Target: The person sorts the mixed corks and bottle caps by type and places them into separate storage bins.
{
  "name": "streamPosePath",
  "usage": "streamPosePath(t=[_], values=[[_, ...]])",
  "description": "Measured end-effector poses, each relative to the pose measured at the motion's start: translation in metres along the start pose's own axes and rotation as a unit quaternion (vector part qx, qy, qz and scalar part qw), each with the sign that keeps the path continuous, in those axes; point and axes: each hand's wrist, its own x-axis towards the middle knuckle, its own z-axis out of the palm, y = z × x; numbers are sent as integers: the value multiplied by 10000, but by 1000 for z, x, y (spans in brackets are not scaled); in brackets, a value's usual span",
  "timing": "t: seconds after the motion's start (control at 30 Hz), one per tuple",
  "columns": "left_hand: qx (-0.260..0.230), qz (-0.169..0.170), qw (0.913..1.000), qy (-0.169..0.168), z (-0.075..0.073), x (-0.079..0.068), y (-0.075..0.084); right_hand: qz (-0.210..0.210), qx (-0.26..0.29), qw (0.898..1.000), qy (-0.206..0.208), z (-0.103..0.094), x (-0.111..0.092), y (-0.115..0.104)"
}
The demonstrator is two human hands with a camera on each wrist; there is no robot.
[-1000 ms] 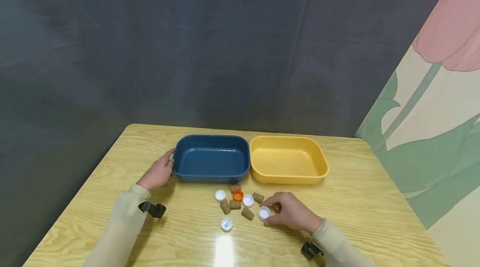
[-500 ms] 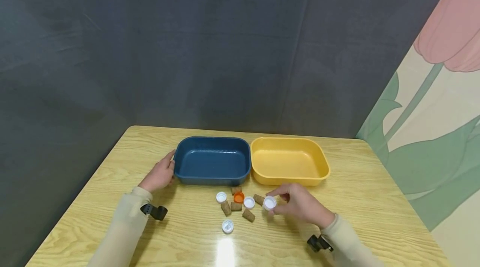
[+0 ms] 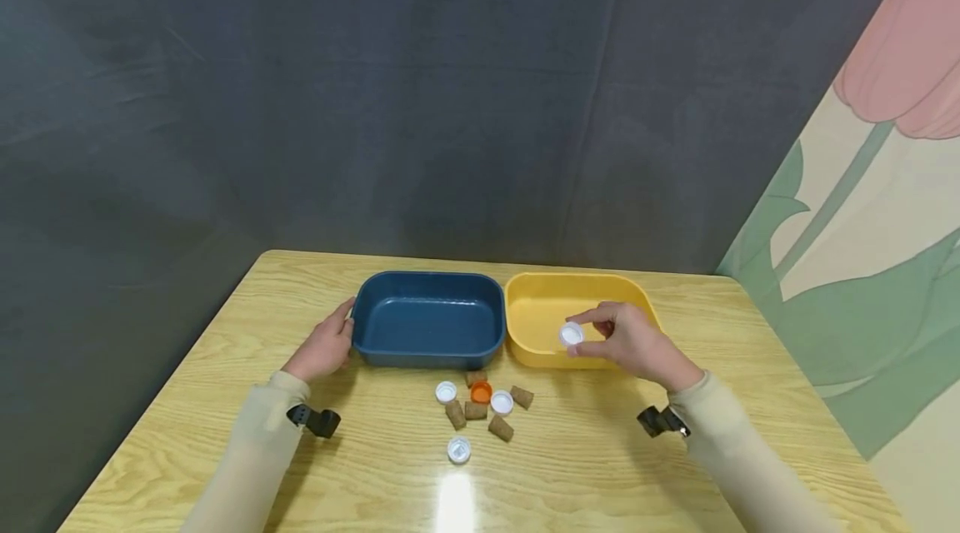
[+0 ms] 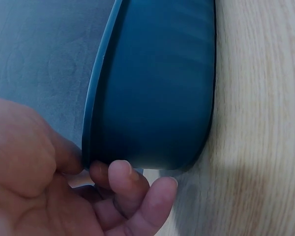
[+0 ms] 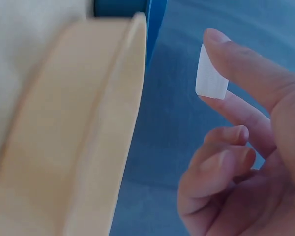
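In the head view, my right hand pinches a white bottle cap between thumb and index finger. It hangs over the front part of the yellow tray. The right wrist view has the cap edge-on, raised above the tray rim, with the other fingers curled loosely. My left hand grips the left end of the dark blue tray. Close up in the left wrist view, thumb and fingers of that hand meet at the blue tray's rim.
Several corks lie scattered in front of the trays. Among them are an orange cap and white caps, with one white cap nearer the front. Both trays stand side by side on the wooden table; a dark cloth hangs behind.
My right hand has lifted the white cap off the table beside the corks and carried it away from me and rightward, over the yellow tray. The left hand stays at the blue tray.
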Motion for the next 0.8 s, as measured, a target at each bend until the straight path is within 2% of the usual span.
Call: streamPosePath(t=[0.17,0.37,0.53,0.8], values=[[53,4,10000,15,2,1,0,161,-133,9997,123,-20,18,11],[23,-10,10000,7,3,1,-1,297,-184,9993,135,-32,41,25],[-30,-32,10000,-35,4,0,1,584,-104,9982,-40,-32,58,31],[-23,-26,10000,-24,2,-1,2,798,100,9959,-419,-20,82,36]])
